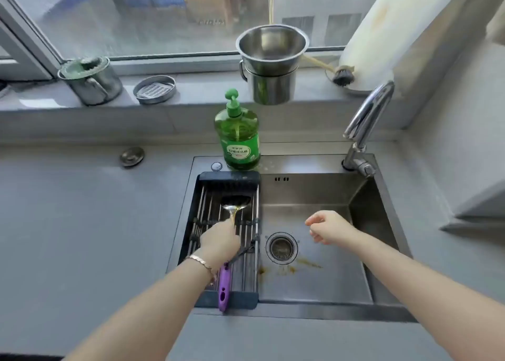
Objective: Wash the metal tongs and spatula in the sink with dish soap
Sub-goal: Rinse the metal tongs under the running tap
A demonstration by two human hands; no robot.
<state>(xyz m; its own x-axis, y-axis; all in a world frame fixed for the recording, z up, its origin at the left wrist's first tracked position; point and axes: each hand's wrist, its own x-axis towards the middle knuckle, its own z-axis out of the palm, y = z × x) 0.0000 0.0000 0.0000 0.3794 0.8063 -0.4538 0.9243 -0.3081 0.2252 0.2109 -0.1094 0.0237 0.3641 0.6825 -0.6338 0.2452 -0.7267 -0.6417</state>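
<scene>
Now I'm at the pick-up step: my left hand [218,240] has its fingers clamped on the spatula [235,202], which lies on the rack [229,177] along the sink's [314,196] left edge. My right hand [328,226] hovers, fingers loosely apart. Next, I judge, it needs lifting toward the tap [366,120] and the soap [237,139].

Items counted:

- Hands: two, a left hand [220,240] and a right hand [328,229], both over the sink [314,191].
- Sink: one, set in the counter [68,210].
- Drying rack [229,177]: one, across the sink's left side.
- Spatula [236,203]: one, lying on the rack.
- Soap bottle [236,134]: one, green, at the sink's back edge.
- Faucet [366,125]: one, at the sink's back right corner.
- Drain [281,247]: one, in the sink floor.
- Steel pots: two, stacked, an upper pot [272,46] in a lower pot [273,87], on the windowsill [199,87].
- Also on the sill: one steel mug [93,82], one round dish [154,89] and one brush [341,75].
- Round metal cap [132,156]: one, near the counter's back edge.
- Bracelet [202,262]: one, on the left wrist.
</scene>
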